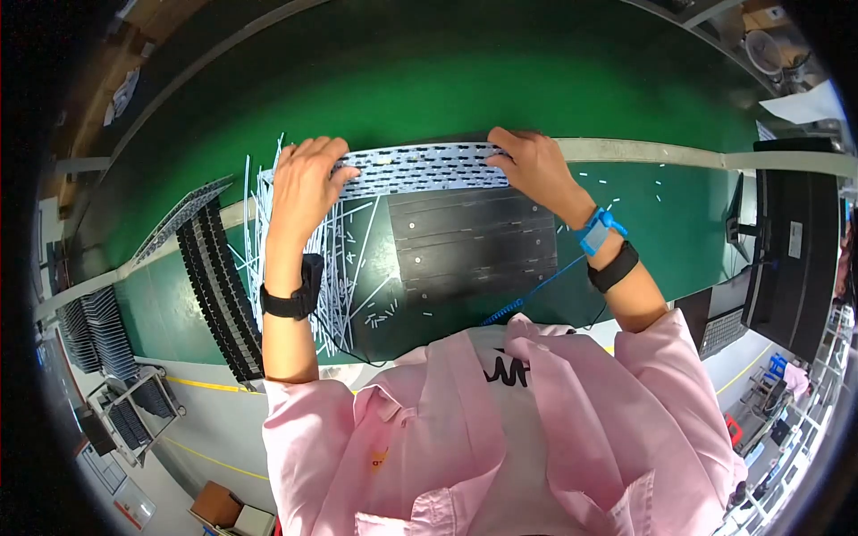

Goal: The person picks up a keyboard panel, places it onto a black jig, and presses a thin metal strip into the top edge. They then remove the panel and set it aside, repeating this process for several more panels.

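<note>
A long white panel with rows of small dark slots and parts, like a circuit board panel, is held up across the far side of the bench. My left hand is closed on its left end, fingers over the far edge and thumb on the near face. My right hand pinches the right end in the same way. Just nearer to me lies a flat black fixture plate with several long bars. A heap of thin white strips lies below and beside my left hand.
Black slotted racks stand at the left, with another panel leaning there. Small white scraps lie on the green bench mat. A blue coiled cord runs to my right wrist strap. A monitor and keyboard are at the right.
</note>
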Available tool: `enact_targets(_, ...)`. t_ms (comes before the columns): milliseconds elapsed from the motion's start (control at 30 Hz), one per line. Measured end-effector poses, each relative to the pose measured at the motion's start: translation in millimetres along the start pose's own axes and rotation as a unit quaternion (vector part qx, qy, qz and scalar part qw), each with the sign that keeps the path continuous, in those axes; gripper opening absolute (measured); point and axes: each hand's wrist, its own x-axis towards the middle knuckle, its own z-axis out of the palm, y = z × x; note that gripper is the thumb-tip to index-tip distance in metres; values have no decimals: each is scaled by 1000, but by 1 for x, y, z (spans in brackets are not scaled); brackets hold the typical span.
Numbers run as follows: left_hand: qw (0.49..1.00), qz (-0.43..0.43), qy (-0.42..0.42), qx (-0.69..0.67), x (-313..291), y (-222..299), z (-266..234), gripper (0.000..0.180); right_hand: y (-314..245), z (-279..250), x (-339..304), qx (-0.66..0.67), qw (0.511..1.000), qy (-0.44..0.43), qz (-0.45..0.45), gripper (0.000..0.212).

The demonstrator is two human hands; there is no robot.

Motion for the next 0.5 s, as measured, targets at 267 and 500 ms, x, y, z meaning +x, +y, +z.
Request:
enact_targets(267,996,6,74,46,-33,15,10,18,-11,9,-31,-1,996,69,-62,13)
enact_targets(500,995,-21,100,19,-61,11,31,17,-29,24,-47,-56,988,111,-86,11)
